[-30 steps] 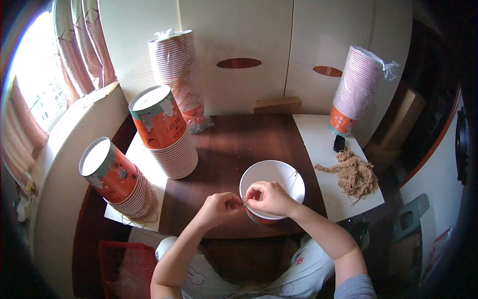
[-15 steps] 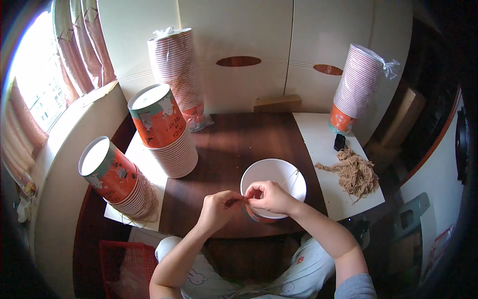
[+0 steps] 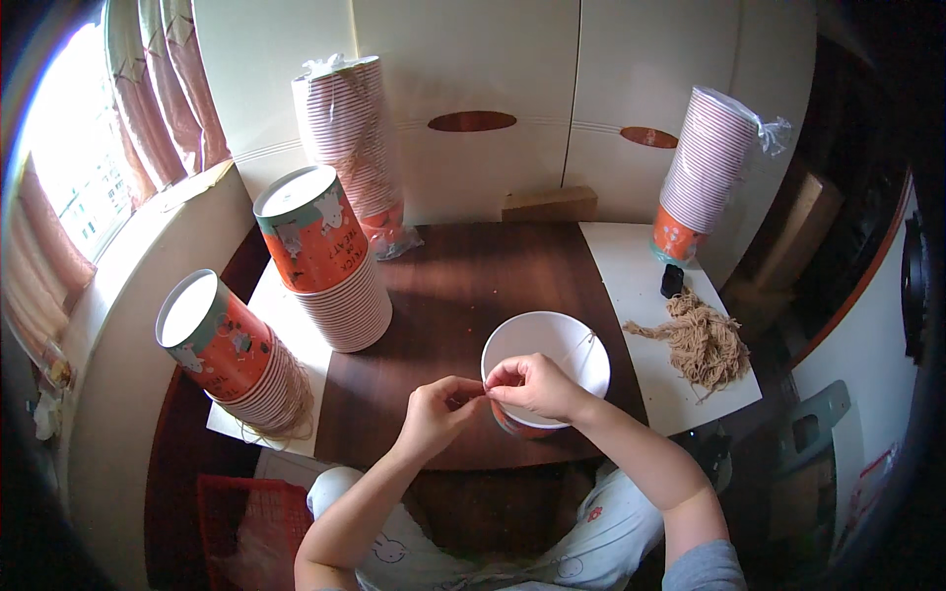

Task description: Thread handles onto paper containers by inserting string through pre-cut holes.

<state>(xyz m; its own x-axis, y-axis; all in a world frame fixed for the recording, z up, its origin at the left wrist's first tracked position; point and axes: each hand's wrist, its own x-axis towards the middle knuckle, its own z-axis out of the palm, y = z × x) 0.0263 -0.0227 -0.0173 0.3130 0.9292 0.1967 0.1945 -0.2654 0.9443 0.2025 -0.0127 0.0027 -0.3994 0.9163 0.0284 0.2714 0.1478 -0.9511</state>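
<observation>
Both hands, left hand (image 3: pixel 440 411) and right hand (image 3: pixel 532 382), grip pinched on string (image 3: pixel 583 347) at white paper cup (image 3: pixel 548 347) rim.

Daylight glowing through a curtained window (image 3: pixel 69 167) at left, cream cabinet doors (image 3: pixel 473 98) lining the back, dark wooden table (image 3: pixel 463 295) sitting in the middle.

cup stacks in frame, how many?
4. Two wrapped stacks at the back: back left and back right. Two open stacks on the left: one by the table centre, one nearer the edge.
</observation>
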